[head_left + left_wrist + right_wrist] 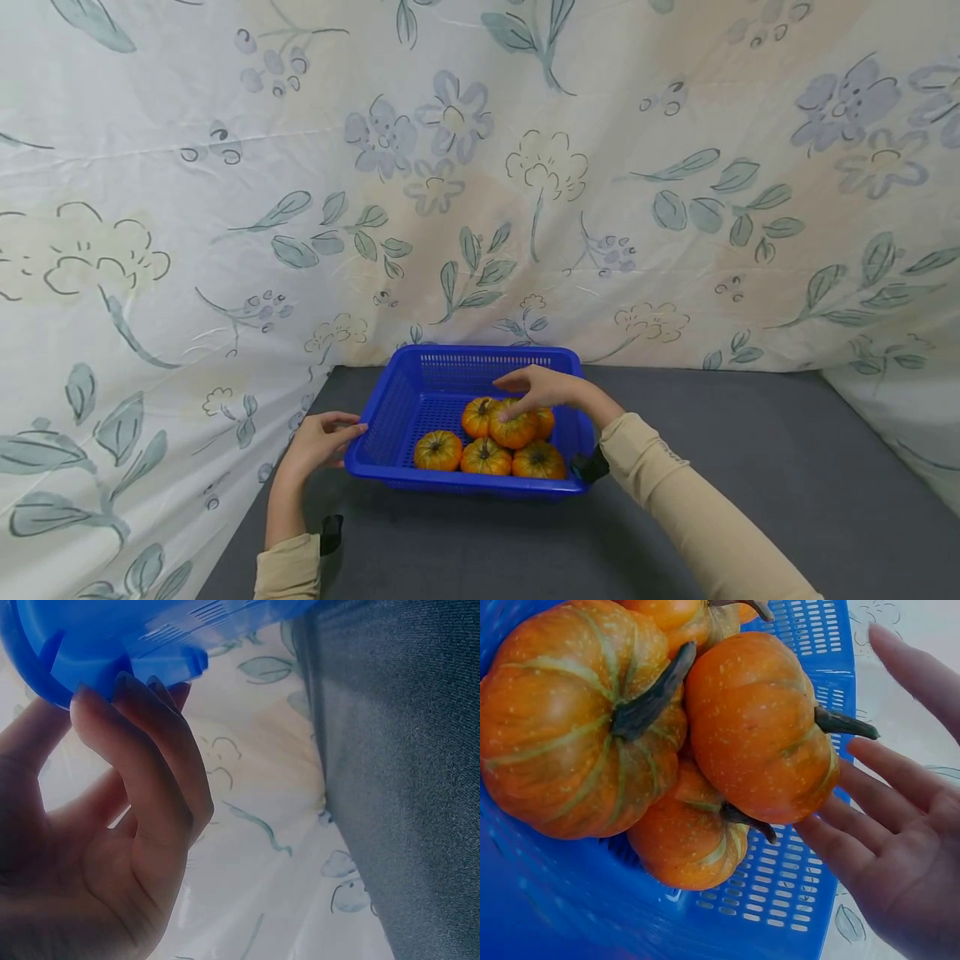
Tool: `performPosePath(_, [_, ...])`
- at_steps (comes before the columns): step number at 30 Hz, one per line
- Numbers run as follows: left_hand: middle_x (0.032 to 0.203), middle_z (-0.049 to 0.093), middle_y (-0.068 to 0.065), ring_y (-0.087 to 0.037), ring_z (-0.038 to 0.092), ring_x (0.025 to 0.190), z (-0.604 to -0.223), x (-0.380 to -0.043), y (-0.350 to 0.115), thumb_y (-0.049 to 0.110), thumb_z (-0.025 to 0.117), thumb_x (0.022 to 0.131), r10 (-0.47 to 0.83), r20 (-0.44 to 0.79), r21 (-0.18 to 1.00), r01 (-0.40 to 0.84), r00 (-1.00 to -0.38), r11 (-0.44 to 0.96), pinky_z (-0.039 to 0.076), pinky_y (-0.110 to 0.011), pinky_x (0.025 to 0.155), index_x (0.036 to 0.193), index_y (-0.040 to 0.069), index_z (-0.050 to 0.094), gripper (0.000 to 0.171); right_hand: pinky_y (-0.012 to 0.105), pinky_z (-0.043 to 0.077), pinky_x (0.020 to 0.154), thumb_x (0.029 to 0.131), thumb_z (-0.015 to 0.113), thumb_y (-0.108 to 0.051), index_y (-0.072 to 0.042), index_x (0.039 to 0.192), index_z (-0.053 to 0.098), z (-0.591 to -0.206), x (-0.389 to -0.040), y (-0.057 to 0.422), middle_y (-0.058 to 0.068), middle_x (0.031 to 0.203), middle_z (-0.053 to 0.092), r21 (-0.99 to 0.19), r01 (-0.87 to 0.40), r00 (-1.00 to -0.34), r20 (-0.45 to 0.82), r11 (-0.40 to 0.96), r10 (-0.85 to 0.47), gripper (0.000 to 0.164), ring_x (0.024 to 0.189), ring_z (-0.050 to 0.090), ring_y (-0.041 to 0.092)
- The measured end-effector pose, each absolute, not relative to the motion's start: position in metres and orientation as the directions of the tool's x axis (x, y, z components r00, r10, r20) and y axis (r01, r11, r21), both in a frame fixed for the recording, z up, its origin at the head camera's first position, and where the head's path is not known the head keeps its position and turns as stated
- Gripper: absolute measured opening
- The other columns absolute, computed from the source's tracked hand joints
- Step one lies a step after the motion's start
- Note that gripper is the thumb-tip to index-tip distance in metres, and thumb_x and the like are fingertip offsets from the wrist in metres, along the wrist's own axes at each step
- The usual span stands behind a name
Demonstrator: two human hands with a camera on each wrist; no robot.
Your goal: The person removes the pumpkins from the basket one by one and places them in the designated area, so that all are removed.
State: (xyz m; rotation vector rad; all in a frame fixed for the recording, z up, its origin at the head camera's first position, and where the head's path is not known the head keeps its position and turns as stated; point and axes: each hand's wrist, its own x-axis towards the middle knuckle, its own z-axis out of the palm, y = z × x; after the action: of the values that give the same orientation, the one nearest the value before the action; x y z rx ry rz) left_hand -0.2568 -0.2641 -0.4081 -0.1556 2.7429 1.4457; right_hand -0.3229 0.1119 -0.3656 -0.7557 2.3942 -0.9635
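A blue plastic basket [468, 479] with slotted walls stands on the dark table, several small orange pumpkins inside it, mostly toward its right half. One pumpkin [513, 430] sits higher, leaning on the others. My left hand [317, 443] grips the basket's left rim, thumb on top and curled fingers underneath; the left wrist view shows those fingertips against the blue plastic [90, 656]. Over the basket's right side reaches my right hand [551, 388]. In the right wrist view its spread fingers lie beside a pumpkin [761, 727] with a dark green stem; whether they touch it is unclear.
A dark grey cloth [720, 450] covers the table and extends to the right of the basket. Floral fabric [480, 208] hangs right behind the basket and along the left side. Black bands [590, 465] sit at both wrists.
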Motion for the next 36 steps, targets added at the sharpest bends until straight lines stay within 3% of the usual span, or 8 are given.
performPosePath(21, [0.101, 0.071, -0.022, -0.017, 0.068, 0.076, -0.4087, -0.2572, -0.2642, 0.030, 0.070, 0.090, -0.074, -0.069, 0.820, -0.099, -0.995, 0.564, 0.061, -0.036, 0.060, 0.121, -0.006, 0.062, 0.048, 0.048, 0.040, 0.113, 0.085, 0.076, -0.018, -0.001, 0.143, 0.047, -0.3718, -0.3230, 0.1164, 0.020, 0.148, 0.047, -0.705, -0.319, -0.716, -0.259, 0.634, -0.648, 0.066, 0.137, 0.044, 0.036])
performPosePath(36, [0.099, 0.071, -0.018, -0.015, 0.068, 0.075, -0.4084, -0.2549, -0.2624, 0.025, 0.070, 0.090, -0.073, -0.084, 0.847, -0.110, -0.994, 0.521, 0.061, -0.034, 0.061, 0.123, -0.006, 0.061, 0.046, 0.046, 0.044, 0.110, 0.082, 0.078, -0.010, -0.004, 0.140, 0.051, -0.3748, -0.3228, 0.1170, 0.016, 0.145, 0.052, -0.701, -0.285, -0.741, -0.270, 0.653, -0.614, 0.064, 0.134, 0.049, 0.033])
